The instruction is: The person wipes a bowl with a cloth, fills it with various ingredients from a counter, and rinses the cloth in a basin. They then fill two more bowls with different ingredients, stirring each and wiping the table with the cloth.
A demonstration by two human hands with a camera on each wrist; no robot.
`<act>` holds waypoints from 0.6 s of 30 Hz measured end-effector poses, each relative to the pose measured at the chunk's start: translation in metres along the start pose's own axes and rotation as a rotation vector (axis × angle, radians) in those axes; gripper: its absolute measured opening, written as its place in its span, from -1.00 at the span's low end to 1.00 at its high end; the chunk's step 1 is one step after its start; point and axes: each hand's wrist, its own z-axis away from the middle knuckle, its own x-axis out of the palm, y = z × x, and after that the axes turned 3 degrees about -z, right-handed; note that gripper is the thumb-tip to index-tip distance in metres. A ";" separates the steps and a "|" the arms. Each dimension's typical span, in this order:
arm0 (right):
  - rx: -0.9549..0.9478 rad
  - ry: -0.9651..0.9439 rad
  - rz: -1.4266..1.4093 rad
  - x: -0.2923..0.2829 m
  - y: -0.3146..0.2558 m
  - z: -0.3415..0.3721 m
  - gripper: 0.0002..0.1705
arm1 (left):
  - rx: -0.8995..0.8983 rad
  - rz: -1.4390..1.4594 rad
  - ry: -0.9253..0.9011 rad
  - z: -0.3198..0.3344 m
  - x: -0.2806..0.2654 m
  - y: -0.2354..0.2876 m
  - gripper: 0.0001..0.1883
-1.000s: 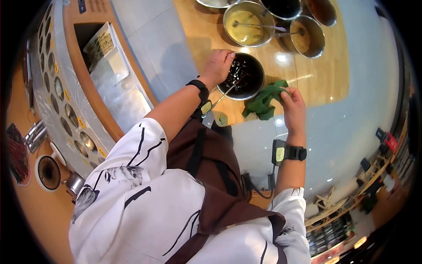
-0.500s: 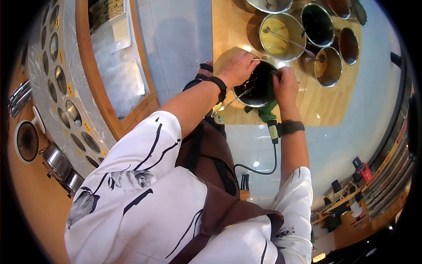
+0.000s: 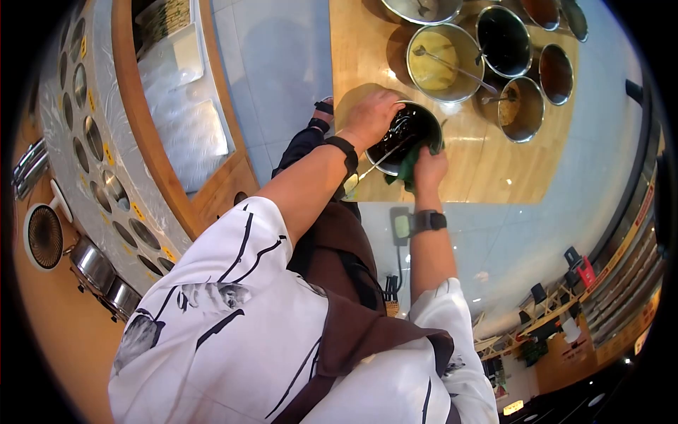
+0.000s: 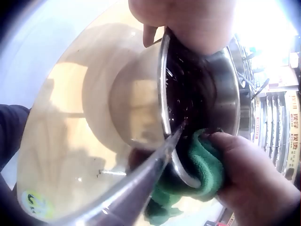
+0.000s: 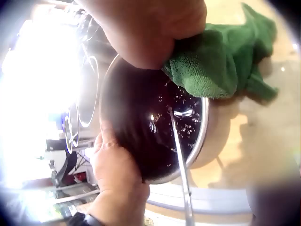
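Note:
A steel pot (image 3: 388, 167) of dark, glossy liquid stands near the table's front edge, a thin metal handle (image 3: 382, 159) slanting out over its rim. The left hand (image 3: 373, 120) grips the pot's far-left rim; it also shows at the top of the left wrist view (image 4: 188, 21). At the lower right rim, the right hand (image 3: 429, 171) pinches a green cloth (image 3: 407, 170) against the pot. In the left wrist view the cloth (image 4: 209, 167) folds over the rim and hangs outside. The right wrist view shows the cloth (image 5: 207, 66) bunched beneath the right hand (image 5: 150, 30).
Several steel pots stand farther back on the wooden table (image 3: 487, 169), among them one with yellow contents (image 3: 432, 63) and one with dark contents (image 3: 503, 42). A counter with round wells (image 3: 92, 134) is at the left. A foot (image 3: 323, 106) shows beside the table.
The right hand brought the green cloth from beside the pot onto its rim, then moved down to the lower right rim. The left hand still grips the rim. The head view has shifted.

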 end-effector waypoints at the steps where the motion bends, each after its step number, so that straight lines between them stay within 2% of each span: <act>1: 0.080 0.034 -0.113 0.006 0.004 0.006 -0.73 | -0.008 0.013 0.020 0.001 0.001 0.000 -0.82; 2: 0.088 0.040 -0.114 0.013 0.009 0.011 -0.73 | -0.004 0.014 0.012 0.002 0.003 -0.001 -0.82; 4: 0.388 0.121 -0.154 0.028 0.014 0.016 -0.76 | -0.039 0.044 0.027 0.001 0.007 -0.003 -0.82; 5: 0.392 0.127 -0.157 0.032 0.013 0.018 -0.76 | -0.033 0.046 0.022 0.002 0.008 -0.003 -0.82; 7: 0.496 0.239 -0.381 0.034 -0.002 0.025 -0.75 | -0.049 0.086 0.040 0.002 0.008 -0.003 -0.79; 9: 0.499 0.227 -0.368 0.023 -0.008 0.027 -0.74 | -0.069 0.109 0.017 0.004 0.006 -0.001 -0.79; 11: 0.178 0.054 -0.081 0.007 -0.008 0.020 -0.73 | -0.076 0.133 0.003 -0.004 0.002 -0.001 -0.79; 12: 0.177 0.061 -0.085 0.000 -0.005 0.010 -0.73 | -0.046 0.130 -0.052 -0.006 -0.001 -0.001 -0.79; 14: -0.027 -0.123 0.207 -0.012 0.000 -0.012 -0.72 | 0.023 0.142 -0.240 -0.012 -0.010 0.000 -0.68; 15: -0.018 -0.130 0.204 -0.016 -0.005 -0.018 -0.72 | 0.017 0.138 -0.250 -0.020 -0.010 0.000 -0.68; 17: -0.329 -0.352 0.272 -0.027 -0.024 -0.030 -0.69 | 0.263 0.058 -0.467 -0.038 -0.002 0.003 -0.67; 18: -0.413 -0.354 0.306 -0.029 -0.028 -0.028 -0.66 | 0.249 0.083 -0.637 -0.041 -0.001 0.006 -0.67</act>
